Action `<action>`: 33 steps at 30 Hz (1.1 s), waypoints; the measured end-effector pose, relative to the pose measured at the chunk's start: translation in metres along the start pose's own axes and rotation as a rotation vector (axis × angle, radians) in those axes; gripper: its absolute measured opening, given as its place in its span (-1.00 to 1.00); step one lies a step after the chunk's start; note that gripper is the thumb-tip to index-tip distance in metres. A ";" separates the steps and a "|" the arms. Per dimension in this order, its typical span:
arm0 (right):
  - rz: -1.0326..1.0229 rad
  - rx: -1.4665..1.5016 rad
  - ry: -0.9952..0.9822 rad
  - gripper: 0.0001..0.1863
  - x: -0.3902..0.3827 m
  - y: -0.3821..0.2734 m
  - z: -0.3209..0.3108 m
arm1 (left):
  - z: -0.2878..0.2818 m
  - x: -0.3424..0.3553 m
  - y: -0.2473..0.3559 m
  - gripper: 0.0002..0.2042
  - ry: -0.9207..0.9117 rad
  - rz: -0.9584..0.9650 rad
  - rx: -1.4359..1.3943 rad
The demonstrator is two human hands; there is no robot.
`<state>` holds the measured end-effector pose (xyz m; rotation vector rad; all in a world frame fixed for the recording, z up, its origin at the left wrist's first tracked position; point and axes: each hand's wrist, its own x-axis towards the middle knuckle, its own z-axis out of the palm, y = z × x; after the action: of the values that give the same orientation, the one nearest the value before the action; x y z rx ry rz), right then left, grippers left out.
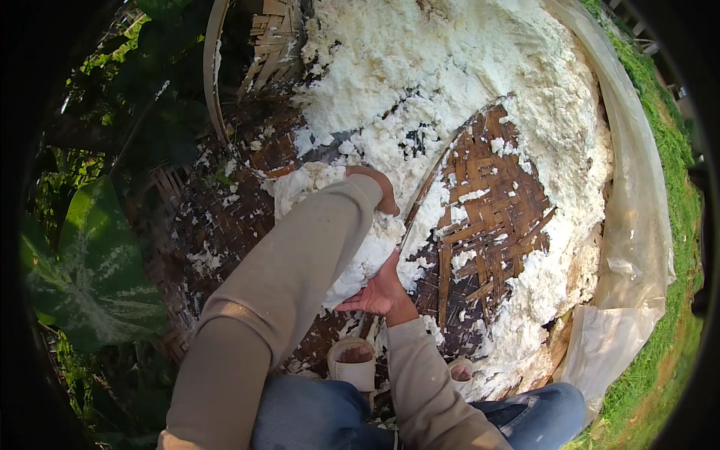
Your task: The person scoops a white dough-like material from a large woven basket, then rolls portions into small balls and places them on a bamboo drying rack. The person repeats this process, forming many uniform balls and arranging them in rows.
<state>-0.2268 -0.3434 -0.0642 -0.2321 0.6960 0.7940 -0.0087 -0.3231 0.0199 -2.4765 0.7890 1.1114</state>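
A lump of white crumbly pulp (367, 259) sits between my two hands, above woven bamboo matting. My left hand (379, 187) reaches over its far side, wrist bent; its fingers are mostly hidden behind the sleeve and the pulp. From the near side my right hand (379, 291) cups the lump, palm turned up and fingers curled beneath it. More white pulp (315, 180) lies just left of my left wrist. A brown woven bamboo panel (491, 195) with a thin curved rim, flecked with pulp, is to the right of the hands.
A large heap of white pulp (450, 52) spreads across the back and right side. Clear plastic sheeting (637, 187) borders it on the right, with grass (675, 247) beyond. A bent bamboo strip (214, 75) stands at the far left, near a large green leaf (90, 270). My sandalled foot (352, 360) is close below.
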 end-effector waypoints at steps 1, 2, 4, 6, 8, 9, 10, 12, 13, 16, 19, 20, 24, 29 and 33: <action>-0.008 -0.023 0.042 0.34 0.001 0.008 0.010 | 0.005 -0.018 -0.003 -0.36 0.054 -0.003 -0.008; -0.052 -0.039 0.133 0.30 0.001 0.017 0.018 | 0.009 -0.038 -0.007 -0.38 0.097 0.018 -0.025; -0.122 -0.235 0.126 0.25 -0.003 0.034 0.026 | 0.015 -0.080 -0.030 -0.35 0.044 0.053 -0.077; -0.188 -0.465 0.081 0.22 -0.012 0.047 0.029 | 0.042 -0.133 -0.062 -0.38 0.297 0.135 -0.127; -0.200 -0.602 0.297 0.09 -0.022 0.047 0.033 | 0.069 -0.170 -0.089 -0.45 0.429 0.164 -0.188; -0.189 -0.652 0.441 0.02 -0.030 0.043 0.037 | 0.085 -0.181 -0.100 -0.48 0.491 0.195 -0.218; -0.166 -0.723 0.584 -0.03 -0.037 0.036 0.044 | 0.099 -0.189 -0.107 -0.51 0.526 0.184 -0.230; -1.070 -0.536 0.517 -0.34 -0.030 0.035 0.063 | 0.127 -0.199 -0.107 -0.55 0.714 0.199 -0.177; -1.114 -0.660 0.519 -0.41 -0.017 0.046 0.076 | 0.136 -0.201 -0.105 -0.56 0.775 0.200 -0.164; -1.201 -0.944 0.544 -0.51 0.006 0.054 0.101 | 0.146 -0.196 -0.102 -0.60 0.872 0.226 -0.173; -0.617 -1.143 0.640 -0.37 -0.015 0.034 0.078 | 0.142 -0.183 -0.122 -0.63 1.163 0.281 -0.365; -0.410 -1.266 0.673 -0.12 -0.028 0.018 0.048 | 0.139 -0.174 -0.138 -0.63 1.060 0.115 -0.505; 0.337 -0.303 0.234 0.51 -0.009 0.041 -0.014 | 0.122 -0.115 -0.215 -0.55 0.338 -0.081 -1.127; 0.371 0.118 -0.072 0.44 0.029 0.060 -0.013 | 0.118 -0.074 -0.255 -0.45 -0.233 -0.387 -1.392; 0.299 0.146 -0.101 0.13 0.036 0.058 0.004 | 0.114 -0.069 -0.247 -0.50 -0.250 -0.382 -1.176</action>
<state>-0.2491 -0.2806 -0.0817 0.0461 0.6978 1.0275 0.0352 -0.0463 0.0123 -2.9653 -0.6157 2.0234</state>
